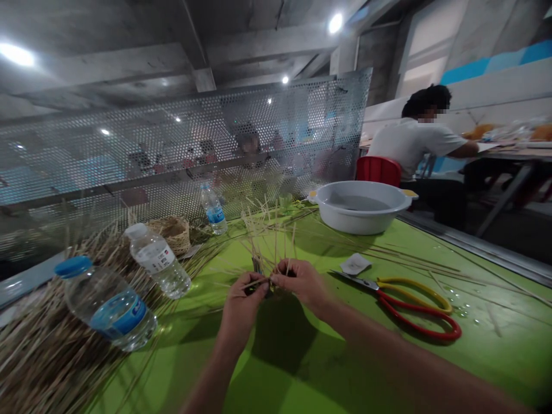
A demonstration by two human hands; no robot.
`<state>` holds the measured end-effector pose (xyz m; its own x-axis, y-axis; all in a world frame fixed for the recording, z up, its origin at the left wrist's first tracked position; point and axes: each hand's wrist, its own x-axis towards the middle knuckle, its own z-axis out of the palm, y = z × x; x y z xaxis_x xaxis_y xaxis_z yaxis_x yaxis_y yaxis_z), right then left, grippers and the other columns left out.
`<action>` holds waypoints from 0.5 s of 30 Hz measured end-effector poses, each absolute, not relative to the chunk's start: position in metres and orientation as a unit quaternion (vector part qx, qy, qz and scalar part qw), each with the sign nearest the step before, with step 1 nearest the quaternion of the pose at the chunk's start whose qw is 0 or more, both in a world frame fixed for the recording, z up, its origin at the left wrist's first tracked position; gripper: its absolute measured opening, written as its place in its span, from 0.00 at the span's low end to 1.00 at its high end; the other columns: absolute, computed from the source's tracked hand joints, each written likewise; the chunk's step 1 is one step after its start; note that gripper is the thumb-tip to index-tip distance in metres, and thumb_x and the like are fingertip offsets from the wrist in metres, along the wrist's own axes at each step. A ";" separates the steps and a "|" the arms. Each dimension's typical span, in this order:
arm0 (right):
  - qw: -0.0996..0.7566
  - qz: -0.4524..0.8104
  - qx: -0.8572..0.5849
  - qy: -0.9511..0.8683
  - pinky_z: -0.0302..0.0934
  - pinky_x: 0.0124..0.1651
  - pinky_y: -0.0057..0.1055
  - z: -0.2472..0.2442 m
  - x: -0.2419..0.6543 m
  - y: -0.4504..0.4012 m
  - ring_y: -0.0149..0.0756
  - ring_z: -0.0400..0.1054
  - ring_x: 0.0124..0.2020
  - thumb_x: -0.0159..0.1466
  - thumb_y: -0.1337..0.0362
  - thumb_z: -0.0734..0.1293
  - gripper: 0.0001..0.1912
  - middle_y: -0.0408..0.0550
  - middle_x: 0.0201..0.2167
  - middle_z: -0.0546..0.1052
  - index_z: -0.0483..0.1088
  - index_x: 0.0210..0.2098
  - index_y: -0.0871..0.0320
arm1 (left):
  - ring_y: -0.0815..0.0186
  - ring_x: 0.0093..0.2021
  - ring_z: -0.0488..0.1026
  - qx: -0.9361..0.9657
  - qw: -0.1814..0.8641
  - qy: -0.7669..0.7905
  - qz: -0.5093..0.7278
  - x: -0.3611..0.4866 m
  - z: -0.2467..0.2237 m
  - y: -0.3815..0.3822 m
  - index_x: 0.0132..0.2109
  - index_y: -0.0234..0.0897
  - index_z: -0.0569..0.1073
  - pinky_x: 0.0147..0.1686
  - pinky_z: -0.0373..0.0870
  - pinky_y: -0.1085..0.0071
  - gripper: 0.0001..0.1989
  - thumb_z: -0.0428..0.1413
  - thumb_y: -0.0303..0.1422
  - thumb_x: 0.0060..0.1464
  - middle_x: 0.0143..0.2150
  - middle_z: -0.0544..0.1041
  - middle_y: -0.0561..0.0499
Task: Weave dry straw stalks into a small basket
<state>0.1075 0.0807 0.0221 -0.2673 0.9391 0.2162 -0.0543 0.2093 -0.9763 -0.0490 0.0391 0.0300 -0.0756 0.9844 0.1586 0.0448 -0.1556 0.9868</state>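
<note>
My left hand point(245, 299) and my right hand point(302, 283) meet over the middle of the green table point(345, 368). Both are closed in a pinch on thin straw strips point(276, 244), which fan upward and outward from between the fingers. The strips cross at the fingertips, where the join is too small to make out. A pair of scissors point(388, 290) with one yellow and one red handle lies to the right of my right hand. Close to its blades rests a crumpled white paper point(356, 264).
A grey-white basin point(364, 221) of water stands at the back right. Left are three plastic bottles, the nearest with a blue cap point(73, 266), a large straw heap point(34, 345) and a small woven basket point(183, 237). Behind rises a perforated metal screen point(172, 155). A person point(401, 141) sits beyond.
</note>
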 end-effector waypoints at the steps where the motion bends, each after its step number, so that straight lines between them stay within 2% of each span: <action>1: 0.486 0.509 -0.363 -0.611 0.51 0.27 0.28 0.022 0.108 0.081 0.30 0.58 0.23 0.51 0.57 0.71 0.12 0.40 0.20 0.67 0.69 0.25 0.59 | 0.68 0.31 0.68 0.524 0.429 0.488 0.551 -0.048 0.031 0.038 0.31 0.35 0.74 0.34 0.65 0.74 0.07 0.62 0.34 0.44 0.28 0.74 0.54; 7: 0.491 0.515 -0.361 -0.603 0.50 0.26 0.28 0.023 0.107 0.080 0.29 0.56 0.22 0.51 0.57 0.71 0.12 0.38 0.18 0.65 0.68 0.23 0.58 | 0.69 0.31 0.68 0.509 0.433 0.486 0.563 -0.046 0.034 0.038 0.33 0.36 0.73 0.33 0.65 0.75 0.11 0.64 0.34 0.43 0.29 0.74 0.55; 11: 0.491 0.525 -0.358 -0.596 0.51 0.27 0.28 0.024 0.107 0.080 0.29 0.58 0.22 0.51 0.57 0.71 0.12 0.38 0.19 0.66 0.68 0.23 0.58 | 0.69 0.32 0.69 0.505 0.429 0.497 0.560 -0.047 0.034 0.039 0.34 0.36 0.73 0.34 0.67 0.74 0.11 0.63 0.37 0.46 0.30 0.75 0.54; 15: 0.496 0.523 -0.359 -0.593 0.51 0.27 0.27 0.023 0.107 0.080 0.28 0.57 0.22 0.51 0.58 0.72 0.12 0.38 0.19 0.66 0.68 0.23 0.58 | 0.68 0.32 0.70 0.512 0.434 0.490 0.557 -0.047 0.035 0.040 0.34 0.36 0.74 0.35 0.68 0.73 0.11 0.64 0.34 0.43 0.30 0.76 0.55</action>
<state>0.1075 0.0803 0.0235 -0.2506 0.9446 0.2121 -0.0934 0.1944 -0.9765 -0.0474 0.0397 0.0348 -0.1005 0.9843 0.1450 0.0181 -0.1439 0.9894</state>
